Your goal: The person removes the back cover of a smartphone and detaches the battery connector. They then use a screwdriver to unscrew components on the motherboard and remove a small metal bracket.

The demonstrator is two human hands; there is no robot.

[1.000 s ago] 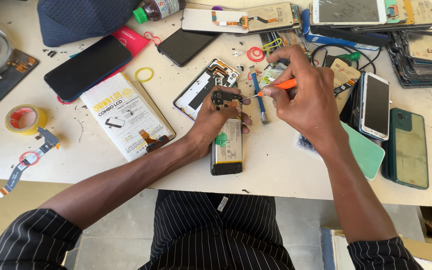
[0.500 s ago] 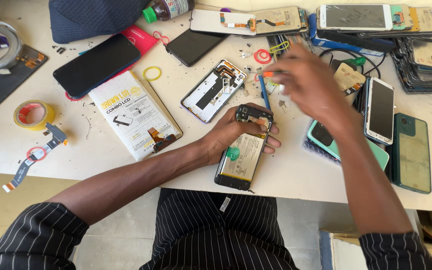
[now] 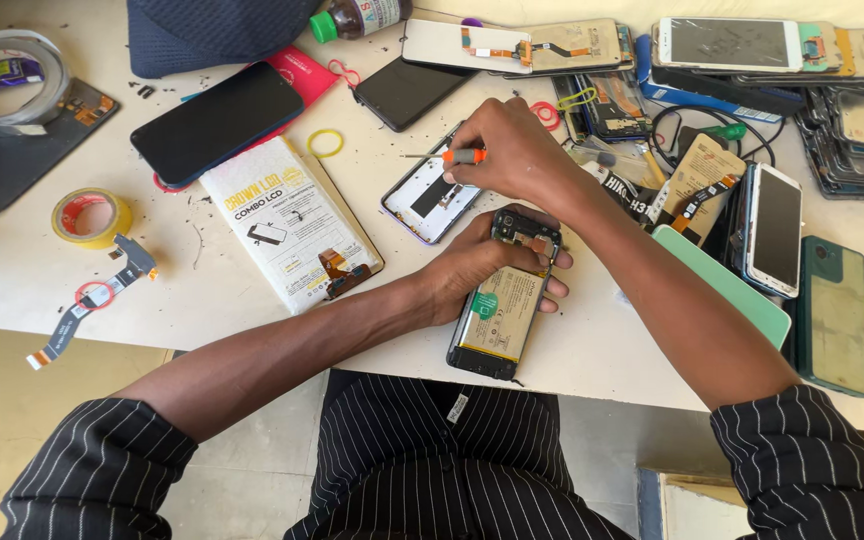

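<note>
Yellow tape roll (image 3: 91,217) and the white boxed screen pack (image 3: 287,222) sit off to the left. Left hand (image 3: 472,268) is wrapped round the opened phone (image 3: 505,303) at the table's (image 3: 12,270) near edge, battery showing. Right hand (image 3: 517,152) pinches a small orange-grip screwdriver (image 3: 449,156), tip over the empty phone frame (image 3: 434,188). That tip could slip and scratch the board, I'd say. Half a second ago the right hand was a blur further right; now it's crossed left.

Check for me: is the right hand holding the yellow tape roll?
No, the right hand holds an orange-handled screwdriver; the yellow tape roll lies untouched far off on the table.
</note>
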